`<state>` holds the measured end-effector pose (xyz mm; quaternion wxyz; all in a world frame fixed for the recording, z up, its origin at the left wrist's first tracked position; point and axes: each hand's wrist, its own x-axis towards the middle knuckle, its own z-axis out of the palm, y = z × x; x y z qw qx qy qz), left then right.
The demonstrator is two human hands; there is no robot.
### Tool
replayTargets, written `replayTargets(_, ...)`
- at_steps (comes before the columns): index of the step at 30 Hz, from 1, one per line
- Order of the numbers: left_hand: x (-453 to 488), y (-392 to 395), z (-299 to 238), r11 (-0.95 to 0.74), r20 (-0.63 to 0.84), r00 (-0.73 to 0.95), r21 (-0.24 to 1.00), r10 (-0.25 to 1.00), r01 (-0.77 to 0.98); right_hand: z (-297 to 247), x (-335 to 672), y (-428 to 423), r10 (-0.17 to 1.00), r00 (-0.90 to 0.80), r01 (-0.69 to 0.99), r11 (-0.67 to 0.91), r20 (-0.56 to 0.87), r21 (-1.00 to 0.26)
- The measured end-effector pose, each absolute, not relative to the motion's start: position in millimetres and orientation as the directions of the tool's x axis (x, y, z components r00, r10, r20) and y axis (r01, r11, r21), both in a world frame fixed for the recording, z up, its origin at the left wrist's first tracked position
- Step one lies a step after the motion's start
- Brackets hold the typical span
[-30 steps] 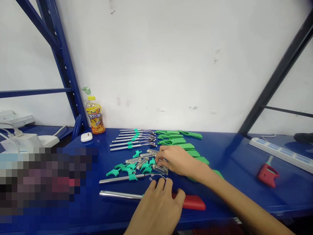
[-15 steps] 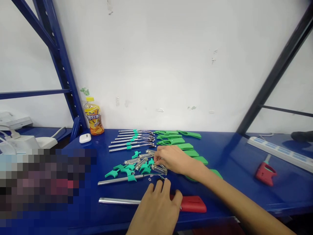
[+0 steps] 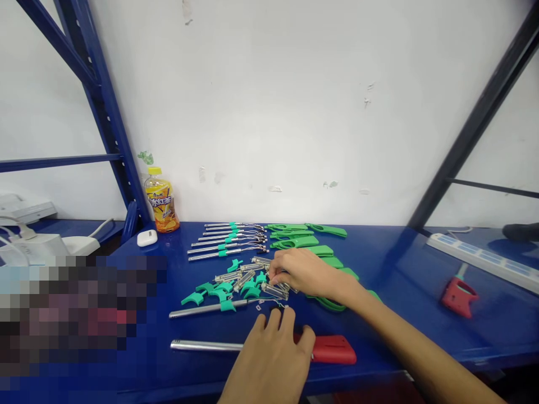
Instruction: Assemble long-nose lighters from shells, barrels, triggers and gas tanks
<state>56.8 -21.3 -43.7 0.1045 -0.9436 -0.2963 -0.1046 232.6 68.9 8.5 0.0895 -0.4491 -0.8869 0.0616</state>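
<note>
My left hand (image 3: 272, 353) lies palm down over the middle of a red-handled stick lighter (image 3: 334, 349), fingers apart and bent. Its fingertips are beside the wire end of a metal lighter tube (image 3: 197, 311) with a teal trigger. My right hand (image 3: 305, 272) reaches over a pile of clear fuel tanks (image 3: 275, 291) and loose teal triggers (image 3: 219, 295). Its thumb and forefinger are pinched together at the pile's right side; what they grip, if anything, is hidden.
Behind the pile lie several wired metal tubes (image 3: 210, 246) in a row. Green handle shells (image 3: 297, 242) lie to their right. A drink bottle (image 3: 162, 205) and a white case (image 3: 147, 238) stand back left. Another red handle (image 3: 458, 297) and a power strip (image 3: 484, 258) are right.
My right hand has shifted slightly to the right over the fuel tanks, still pinched. My left hand stays on the red lighter.
</note>
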Motion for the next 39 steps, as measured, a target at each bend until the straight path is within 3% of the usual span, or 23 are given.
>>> replayTargets(7, 55.5, -20.6, -48.5, -0.819, 0.317, 0.801, -0.111, 0.507, 0.563, 10.6, 239.1, 67.7, 0.796, -0.598, 0.765, 0.602, 0.096, -0.228)
replayTargets(15, 55.7, -23.1, -34.5, -0.801, 0.072, 0.798, 0.018, 0.598, 0.599, 14.2, 239.3, 64.8, 0.773, -0.631, 0.739, 0.627, 0.073, -0.247)
replayTargets(22, 59.7, -24.5, -23.3, -0.793, -0.039, 0.792, 0.001, 0.609, 0.610, 6.1, 230.8, 66.5, 0.805, -0.580, 0.781, 0.593, 0.124, -0.197)
replayTargets(29, 58.8, -24.8, -25.6, -0.787, 0.019, 0.786, 0.014, 0.618, 0.617, -2.3, 222.8, 65.8, 0.827, -0.538, 0.814, 0.560, 0.165, -0.152)
replayTargets(34, 61.1, -25.2, -19.0, -0.780, -0.092, 0.777, 0.007, 0.623, 0.626, -4.5, 221.0, 66.9, 0.841, -0.515, 0.829, 0.538, 0.166, -0.150)
replayTargets(39, 61.6, -25.4, -17.3, -0.777, -0.093, 0.775, 0.019, 0.626, 0.630, -11.5, 223.2, 70.1, 0.822, -0.540, 0.812, 0.566, 0.182, -0.145)
